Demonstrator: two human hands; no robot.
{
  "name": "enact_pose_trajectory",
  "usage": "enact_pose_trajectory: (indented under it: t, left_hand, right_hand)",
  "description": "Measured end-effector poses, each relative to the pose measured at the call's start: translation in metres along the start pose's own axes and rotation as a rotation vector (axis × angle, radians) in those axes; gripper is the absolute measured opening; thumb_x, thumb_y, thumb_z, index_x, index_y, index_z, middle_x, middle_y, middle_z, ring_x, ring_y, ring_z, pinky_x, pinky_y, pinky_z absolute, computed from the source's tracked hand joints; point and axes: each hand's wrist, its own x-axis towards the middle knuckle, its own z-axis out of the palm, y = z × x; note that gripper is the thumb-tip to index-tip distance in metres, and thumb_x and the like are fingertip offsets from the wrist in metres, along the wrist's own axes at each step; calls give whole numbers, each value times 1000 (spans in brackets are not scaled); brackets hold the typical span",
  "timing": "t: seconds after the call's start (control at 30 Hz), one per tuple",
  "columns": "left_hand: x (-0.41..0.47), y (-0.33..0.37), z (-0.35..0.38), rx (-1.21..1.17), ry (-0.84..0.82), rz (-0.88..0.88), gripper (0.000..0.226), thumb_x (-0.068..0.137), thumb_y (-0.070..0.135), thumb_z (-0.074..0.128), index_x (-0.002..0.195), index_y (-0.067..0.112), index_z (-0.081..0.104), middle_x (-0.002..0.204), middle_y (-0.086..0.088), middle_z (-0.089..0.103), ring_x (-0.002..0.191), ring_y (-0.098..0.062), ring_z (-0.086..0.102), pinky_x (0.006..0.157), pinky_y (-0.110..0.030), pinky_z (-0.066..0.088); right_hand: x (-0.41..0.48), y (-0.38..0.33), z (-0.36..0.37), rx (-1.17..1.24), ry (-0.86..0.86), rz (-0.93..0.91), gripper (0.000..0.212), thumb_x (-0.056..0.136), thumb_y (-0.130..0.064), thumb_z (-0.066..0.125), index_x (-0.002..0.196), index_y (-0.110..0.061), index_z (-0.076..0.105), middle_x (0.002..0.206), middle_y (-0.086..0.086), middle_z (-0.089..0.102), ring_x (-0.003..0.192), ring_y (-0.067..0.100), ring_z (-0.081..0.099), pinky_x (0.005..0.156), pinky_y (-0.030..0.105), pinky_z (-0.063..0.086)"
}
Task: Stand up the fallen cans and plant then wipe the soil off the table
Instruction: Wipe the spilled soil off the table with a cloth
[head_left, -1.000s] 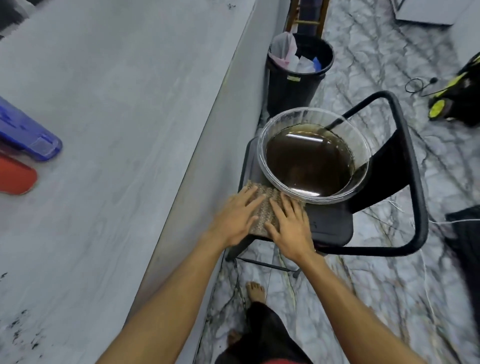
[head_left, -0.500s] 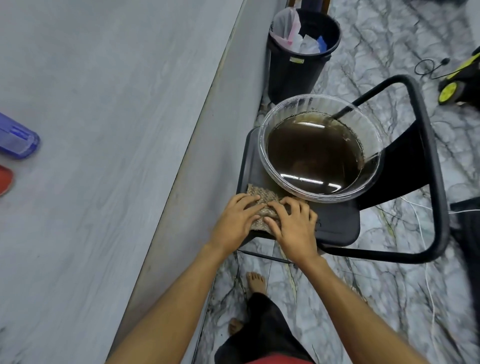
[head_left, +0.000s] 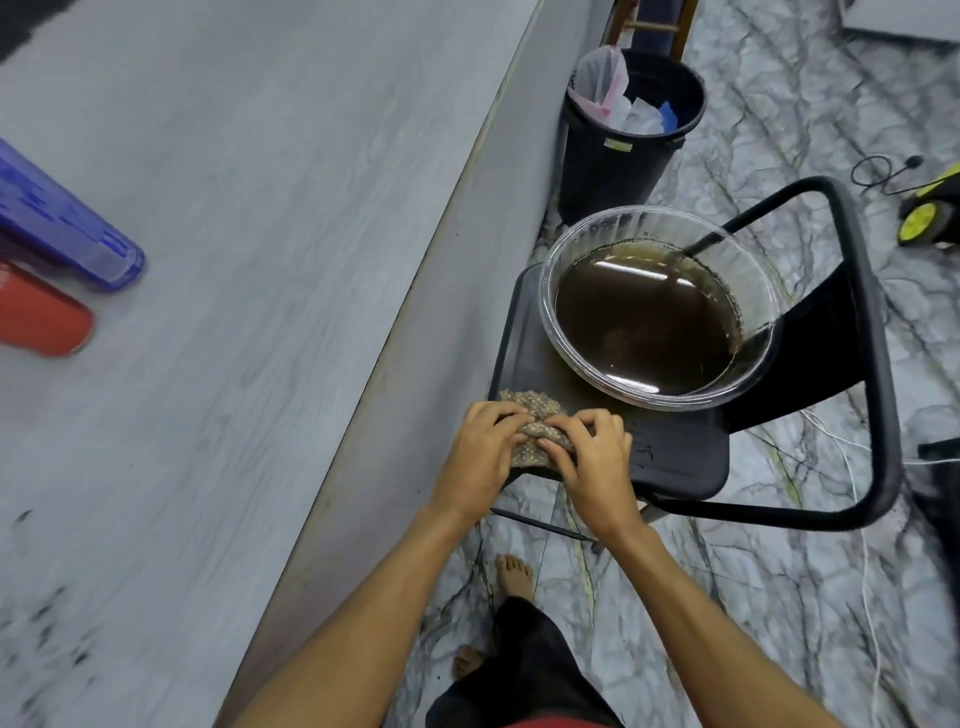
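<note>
A speckled brown cloth (head_left: 535, 415) lies bunched on the front of a black chair seat (head_left: 675, 457). My left hand (head_left: 480, 452) and my right hand (head_left: 592, 457) both grip it, fingers curled into its folds. Just beyond the cloth stands a clear bowl (head_left: 566, 254) of dark brown water. On the grey table (head_left: 260, 234) a blue can (head_left: 62, 228) and a red can (head_left: 36, 317) show at the left edge. Dark soil specks (head_left: 47, 623) lie on the table's near left corner.
A black bin (head_left: 623, 150) with plastic bags stands past the chair by the table's edge. The chair's black tube frame (head_left: 878, 364) curves round the right. White cables and a yellow-black device (head_left: 930, 213) lie on the marble floor. My bare feet are below.
My fingers went from lying flat on the spread cloth to curling in and bunching it together between both hands. The view has shifted, showing more of the two cans.
</note>
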Motion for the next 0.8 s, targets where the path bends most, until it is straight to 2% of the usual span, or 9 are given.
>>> enact_pose_trajectory:
  t: [0.1, 0.17, 0.27, 0.43, 0.53, 0.6, 0.67, 0.73, 0.8]
  left_hand:
    - [-6, 8, -18, 14, 41, 16, 27, 92, 6, 59, 118, 8, 66, 117, -3, 61, 115, -13, 46, 100, -2, 24]
    - [-9, 14, -33, 37, 73, 50, 27, 92, 7, 58, 119, 8, 65, 118, -4, 60, 115, -13, 45, 100, -6, 27]
    - [-12, 25, -58, 59, 143, 88, 27, 92, 6, 57, 118, 7, 65, 117, -7, 60, 115, -15, 46, 99, -18, 37]
    - [-23, 43, -120, 162, 281, 138, 26, 90, 4, 59, 115, 4, 66, 113, -12, 63, 111, -22, 50, 94, -26, 42]
    - [-39, 43, -159, 213, 363, 102, 25, 91, 5, 58, 115, 3, 67, 113, -12, 63, 111, -25, 52, 93, -21, 38]
    - [-51, 35, -185, 246, 398, 65, 24, 92, 6, 57, 113, 4, 68, 113, -11, 64, 111, -25, 51, 95, -20, 35]
    - [-65, 23, -209, 269, 413, 13, 24, 91, 6, 56, 111, 5, 69, 113, -11, 65, 111, -26, 51, 96, -28, 40]
    - [-82, 10, -231, 281, 426, -48, 24, 90, 5, 55, 109, 6, 70, 113, -11, 65, 109, -27, 52, 96, -31, 42]
    - [-98, -1, -248, 288, 438, -106, 24, 90, 2, 55, 108, 6, 69, 113, -11, 65, 108, -27, 52, 94, -22, 36]
  right_hand:
    - [-3, -14, -11, 50, 41, -33, 28, 89, -38, 58, 112, -24, 63, 104, -1, 47, 97, 15, 40, 78, 18, 25]
    - [-3, -27, -21, 76, 82, -69, 29, 89, -37, 57, 112, -21, 63, 104, 0, 48, 97, 15, 41, 77, 16, 22]
    - [-2, -52, -36, 115, 165, -140, 30, 89, -37, 57, 111, -17, 64, 102, 3, 49, 97, 14, 41, 80, 23, 27]
    - [7, -106, -56, 210, 226, -252, 35, 90, -43, 54, 110, -16, 64, 101, 5, 50, 97, 17, 43, 83, 31, 36]
    - [12, -146, -61, 245, 210, -336, 35, 90, -42, 54, 110, -15, 64, 101, 7, 52, 95, 19, 45, 82, 36, 41]
    - [13, -175, -60, 263, 193, -386, 33, 89, -41, 57, 108, -15, 66, 99, 7, 53, 93, 20, 47, 81, 33, 40]
    - [15, -204, -53, 275, 152, -445, 30, 90, -38, 58, 107, -15, 66, 97, 5, 52, 92, 21, 49, 80, 34, 43]
    - [16, -230, -42, 256, 91, -489, 29, 91, -39, 58, 106, -16, 65, 95, 2, 50, 91, 21, 48, 79, 41, 46]
    - [15, -254, -31, 219, 51, -531, 29, 90, -40, 58, 107, -17, 64, 93, 3, 49, 89, 22, 48, 77, 44, 47]
